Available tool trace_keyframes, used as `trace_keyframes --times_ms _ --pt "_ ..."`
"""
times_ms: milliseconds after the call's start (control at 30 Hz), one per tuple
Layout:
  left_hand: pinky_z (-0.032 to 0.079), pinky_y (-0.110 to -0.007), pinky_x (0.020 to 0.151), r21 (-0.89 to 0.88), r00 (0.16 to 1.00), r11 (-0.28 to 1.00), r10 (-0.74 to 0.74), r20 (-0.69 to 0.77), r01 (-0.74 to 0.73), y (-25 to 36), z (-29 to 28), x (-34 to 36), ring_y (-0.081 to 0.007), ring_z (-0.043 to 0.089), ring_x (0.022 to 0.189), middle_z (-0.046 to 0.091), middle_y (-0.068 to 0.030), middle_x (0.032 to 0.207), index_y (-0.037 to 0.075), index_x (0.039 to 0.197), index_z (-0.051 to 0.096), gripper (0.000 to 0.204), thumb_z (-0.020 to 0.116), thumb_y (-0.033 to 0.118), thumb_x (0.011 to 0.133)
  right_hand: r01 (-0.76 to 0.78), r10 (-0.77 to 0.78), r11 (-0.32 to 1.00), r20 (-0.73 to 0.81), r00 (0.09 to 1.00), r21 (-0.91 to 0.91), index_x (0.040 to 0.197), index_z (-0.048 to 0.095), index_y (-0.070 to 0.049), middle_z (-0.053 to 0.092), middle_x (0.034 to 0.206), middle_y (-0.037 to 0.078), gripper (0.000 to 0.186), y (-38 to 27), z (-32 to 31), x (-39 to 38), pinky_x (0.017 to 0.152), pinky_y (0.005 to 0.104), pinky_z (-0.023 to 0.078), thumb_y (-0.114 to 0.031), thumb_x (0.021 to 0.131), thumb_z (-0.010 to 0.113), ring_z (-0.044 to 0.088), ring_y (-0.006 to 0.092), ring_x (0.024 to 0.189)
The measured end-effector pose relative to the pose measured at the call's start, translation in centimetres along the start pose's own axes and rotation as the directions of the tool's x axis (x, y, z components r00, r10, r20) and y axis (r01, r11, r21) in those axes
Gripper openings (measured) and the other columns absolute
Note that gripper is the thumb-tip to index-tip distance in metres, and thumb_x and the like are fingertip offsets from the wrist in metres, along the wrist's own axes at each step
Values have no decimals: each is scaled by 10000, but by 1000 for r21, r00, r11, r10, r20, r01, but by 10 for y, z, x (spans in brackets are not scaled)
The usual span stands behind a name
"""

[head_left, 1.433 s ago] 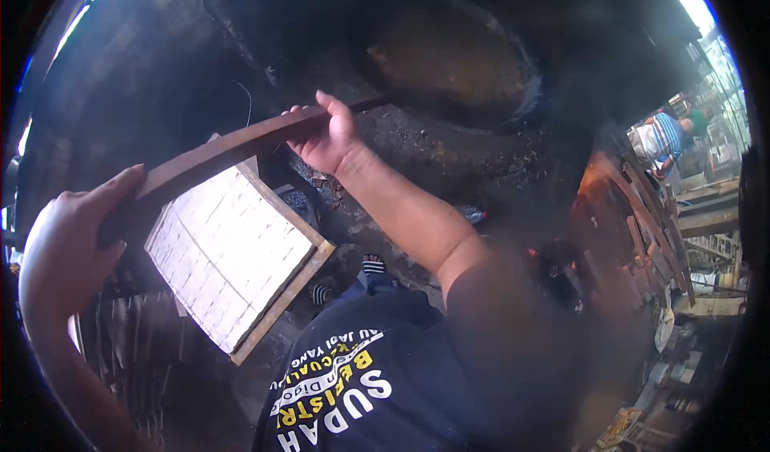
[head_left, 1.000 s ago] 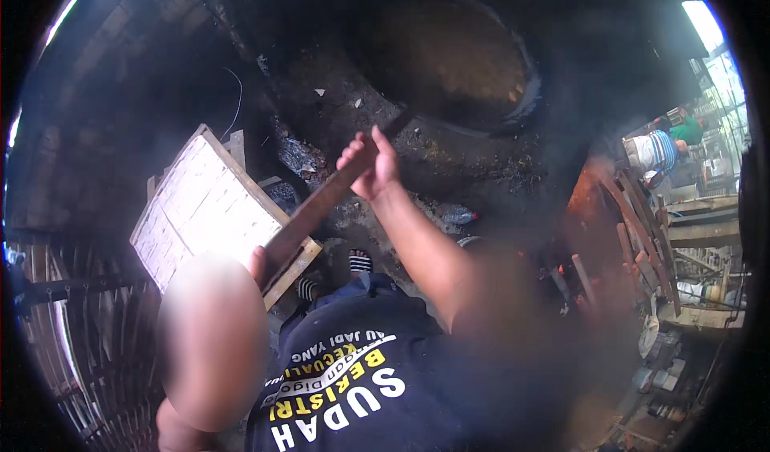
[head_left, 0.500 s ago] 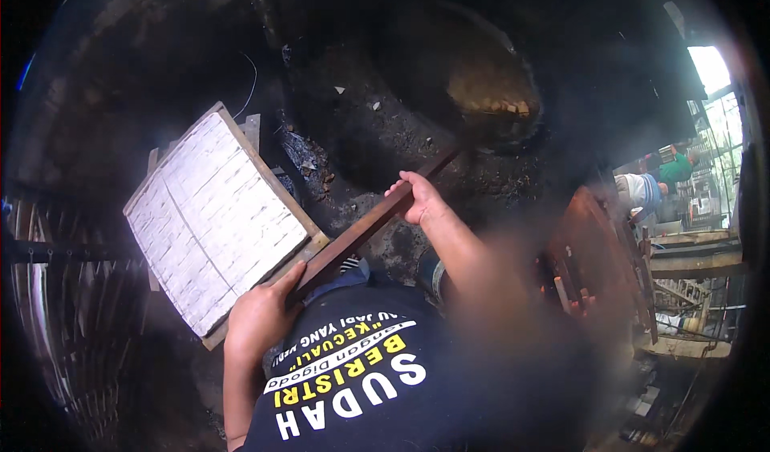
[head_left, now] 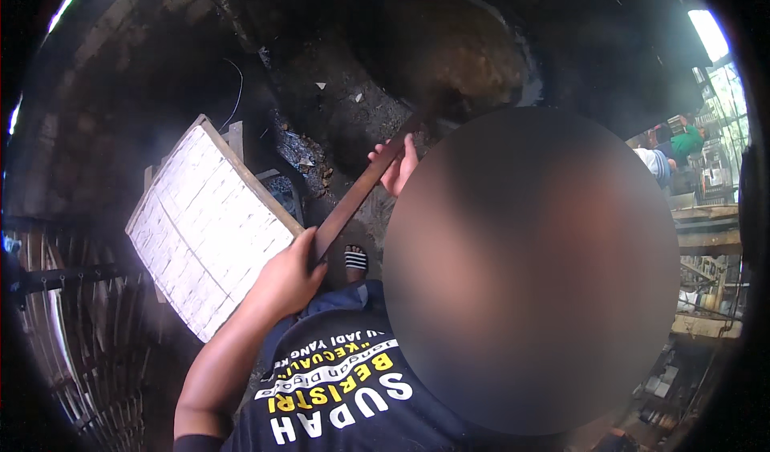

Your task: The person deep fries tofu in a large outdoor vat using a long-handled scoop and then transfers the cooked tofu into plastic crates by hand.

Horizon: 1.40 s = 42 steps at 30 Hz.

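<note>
A long brown wooden bar (head_left: 358, 194) runs slantwise from my waist up toward a large round opening with brownish contents (head_left: 473, 55); its far end fades into the dark there. Near its lower end, my left hand (head_left: 295, 274) grips it with the thumb along the top. Farther up, my right hand (head_left: 395, 167) holds the bar from beneath, fingers showing on both sides. My right forearm is hidden by a round blurred patch. Left of the bar lies a white, creased slab (head_left: 216, 231) in a wooden frame, close by my left forearm.
Wet debris (head_left: 301, 155) and a thin curved wire (head_left: 239, 91) lie beyond the frame. A foot in a striped sandal (head_left: 355, 258) stands below the bar. Wooden slats (head_left: 88, 332) line the left side. At the far right is a person in green (head_left: 686, 143).
The bar has been drawn back toward me and stands steeper in view. Both hands still hold it. My left forearm now covers a corner of the white slab; a blurred patch hides the right side.
</note>
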<state>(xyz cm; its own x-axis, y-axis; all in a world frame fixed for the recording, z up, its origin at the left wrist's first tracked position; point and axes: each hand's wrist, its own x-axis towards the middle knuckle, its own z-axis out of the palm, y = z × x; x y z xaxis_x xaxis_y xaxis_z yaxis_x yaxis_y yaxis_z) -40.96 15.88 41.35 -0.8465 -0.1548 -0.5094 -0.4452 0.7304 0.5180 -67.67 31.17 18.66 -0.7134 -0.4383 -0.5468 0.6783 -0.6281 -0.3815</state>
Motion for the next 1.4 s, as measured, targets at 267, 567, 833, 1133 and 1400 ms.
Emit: trace_keyframes --times_ms 267,567,833,1133,1400 --pt "526 -541 962 -14 999 999 -31 -27 31 -41 114 136 -476 666 1088 683 -299 1179 111 1530 346 717 629 190 876 -273 143 878 -330 933 -392 1247 587 -164 716 935 27 474 83 -194 -133 671 374 566 -569 1001 583 709 242 828" --pt "537 -534 952 -75 981 988 124 -152 -136 -75 165 139 -460 676 1089 691 -297 1166 105 1511 355 684 598 165 875 -671 -21 150 -681 732 -726 966 708 -25 674 764 99 226 204 -426 -446 556 462 512 -214 965 586 658 273 663" --pt "519 -517 982 -222 980 965 101 -174 -139 -108 187 24 -445 654 1128 676 -289 1207 105 1507 401 704 650 169 852 -547 -77 278 -586 807 -790 1011 655 -70 652 835 48 227 222 -397 -476 456 343 463 -293 999 614 625 178 613" --pt "545 -571 883 -283 975 943 126 -185 -176 -240 283 -96 -485 683 987 700 -309 1064 152 1551 316 783 662 212 852 -259 -234 248 -317 919 -933 1279 622 -23 707 1033 80 419 226 -342 -439 690 339 551 -277 955 702 665 185 791" --pt "573 -544 853 -99 974 986 116 -194 -137 -260 279 -150 -441 713 941 728 -243 1026 151 1561 314 809 679 227 843 -381 -151 48 -383 911 -923 1073 712 -29 703 865 72 282 222 -384 -452 627 360 528 -276 936 720 642 174 708"
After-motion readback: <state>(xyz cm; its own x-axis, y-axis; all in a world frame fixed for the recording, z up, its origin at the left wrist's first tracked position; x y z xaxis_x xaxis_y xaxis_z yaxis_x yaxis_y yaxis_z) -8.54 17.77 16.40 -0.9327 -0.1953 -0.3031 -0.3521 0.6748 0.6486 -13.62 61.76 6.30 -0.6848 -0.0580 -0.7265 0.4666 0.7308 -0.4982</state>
